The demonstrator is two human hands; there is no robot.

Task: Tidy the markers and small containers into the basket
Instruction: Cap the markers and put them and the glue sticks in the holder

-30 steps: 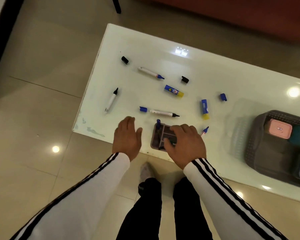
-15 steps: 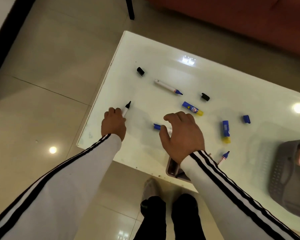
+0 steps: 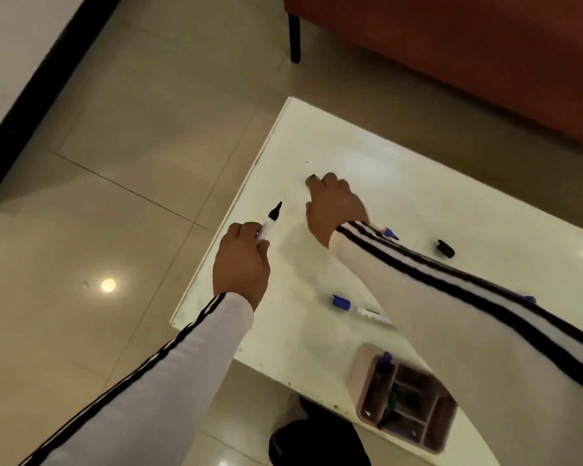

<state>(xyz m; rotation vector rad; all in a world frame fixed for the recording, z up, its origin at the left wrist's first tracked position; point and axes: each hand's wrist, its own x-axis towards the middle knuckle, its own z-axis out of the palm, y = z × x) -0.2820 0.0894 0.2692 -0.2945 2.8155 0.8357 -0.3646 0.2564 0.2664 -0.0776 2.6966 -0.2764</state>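
Observation:
My left hand (image 3: 241,264) grips an uncapped black-tipped white marker (image 3: 270,220) near the left edge of the white table (image 3: 317,139), tip pointing away. My right hand (image 3: 334,206) reaches across to the far left of the table and covers a small black cap (image 3: 312,177) with its fingertips; whether it grips the cap is hidden. A blue-tipped marker (image 3: 389,233) pokes out from under my right sleeve. A blue cap (image 3: 341,302) and a white marker (image 3: 372,316) lie near the middle. Further right lies another black cap (image 3: 445,248). The basket is out of view.
A brown divided pen holder (image 3: 367,371) with a blue marker in it stands at the table's near edge. A red-brown sofa (image 3: 451,62) with a black leg stands beyond the table. Tiled floor lies to the left.
My left hand has closed on the black-tipped marker and lifted it. My right hand has moved from the middle of the table to the far black cap. The view shifted left, hiding the basket.

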